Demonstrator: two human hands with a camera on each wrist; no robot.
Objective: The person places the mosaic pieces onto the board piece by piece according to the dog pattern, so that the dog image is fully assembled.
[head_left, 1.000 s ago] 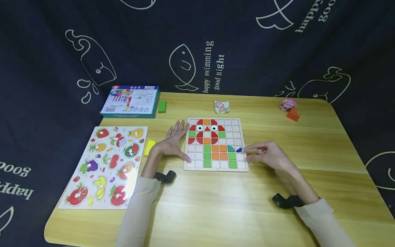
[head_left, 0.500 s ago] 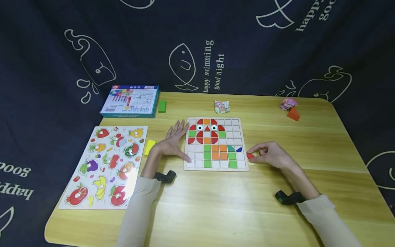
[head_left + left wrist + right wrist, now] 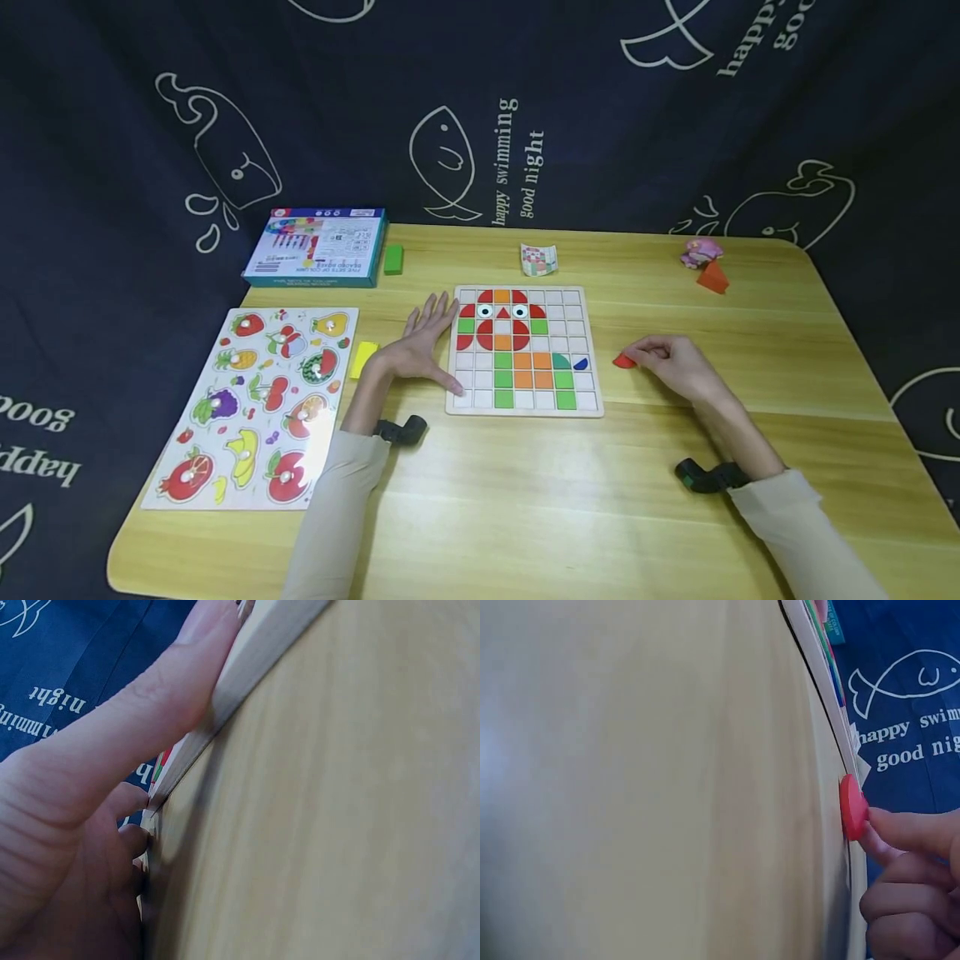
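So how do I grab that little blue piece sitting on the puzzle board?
The blue piece is a small flat half-round lying loose near the right edge of the grid board. Probably best to come from the right side and above, and pinch its curved edge and straight edge between thumb and fingertip; it looks too thin to scoop from underneath.

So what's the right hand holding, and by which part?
The right hand pinches a small red flat puzzle piece by its edge, fingertips on the rim, right of the wooden grid board.

The light is bright and even, with a shine on the table [image 3: 525, 500]. The head view bends at its edges. Both wrist views look blurry up close.
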